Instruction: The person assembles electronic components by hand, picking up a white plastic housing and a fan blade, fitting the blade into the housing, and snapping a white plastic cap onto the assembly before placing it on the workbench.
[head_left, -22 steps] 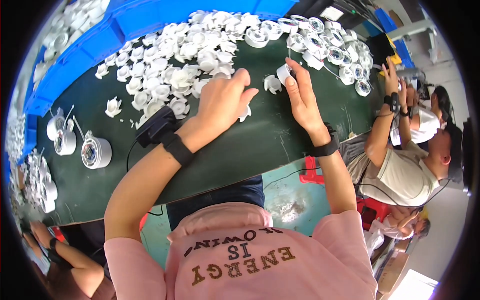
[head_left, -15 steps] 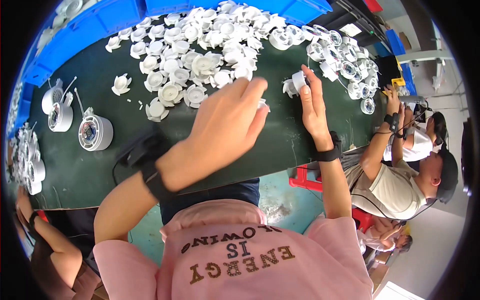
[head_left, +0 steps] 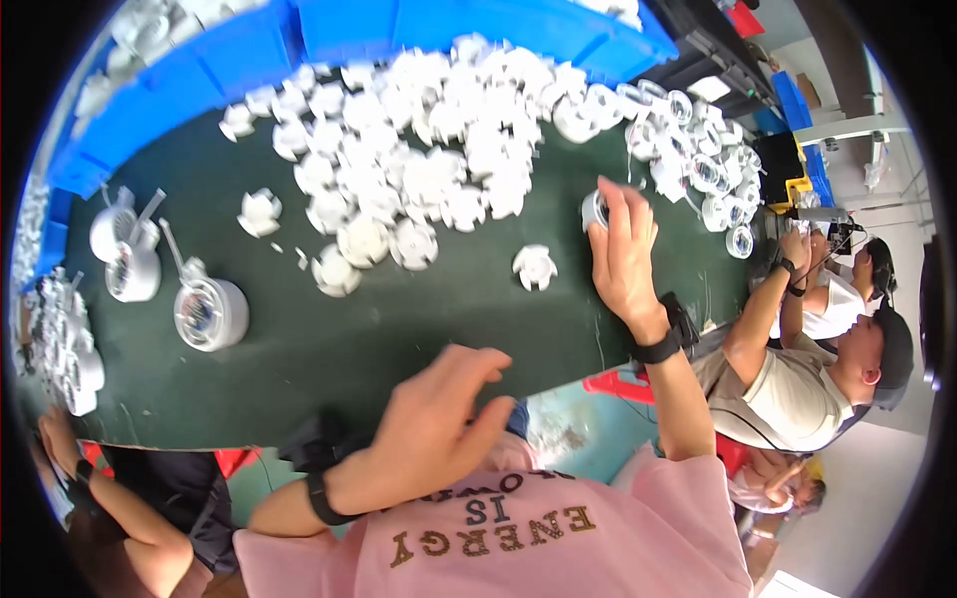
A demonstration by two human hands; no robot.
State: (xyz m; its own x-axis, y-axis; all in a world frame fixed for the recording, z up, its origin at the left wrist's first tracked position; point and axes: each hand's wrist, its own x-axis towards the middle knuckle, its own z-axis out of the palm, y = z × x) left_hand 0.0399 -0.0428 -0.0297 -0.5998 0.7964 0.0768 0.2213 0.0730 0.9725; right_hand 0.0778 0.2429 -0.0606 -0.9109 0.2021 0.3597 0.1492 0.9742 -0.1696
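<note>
My right hand point(head_left: 628, 261) is closed around a small white round part point(head_left: 595, 209) with a greyish inside, held over the right half of the table; my fingers hide much of it. My left hand point(head_left: 429, 417) hovers at the table's front edge, close to my body, thumb and fingers apart with nothing between them. Between the two hands a single white bladed fan wheel point(head_left: 535, 267) lies on the dark green table point(head_left: 399, 309). Beyond it spreads a large heap of similar white fan wheels point(head_left: 399, 149), slightly blurred.
White round housings with clear faces point(head_left: 703, 164) are piled at the right. Several fan units with wires point(head_left: 211, 314) stand at the left. Blue bins point(head_left: 399, 30) line the back. A co-worker point(head_left: 788, 339) sits at the right; another person's arm point(head_left: 130, 508) shows lower left.
My left hand has drawn back from mid-table toward my body. A fan wheel now shows on the table near where it was. My right hand's fingers curl more over its part. The view has shifted.
</note>
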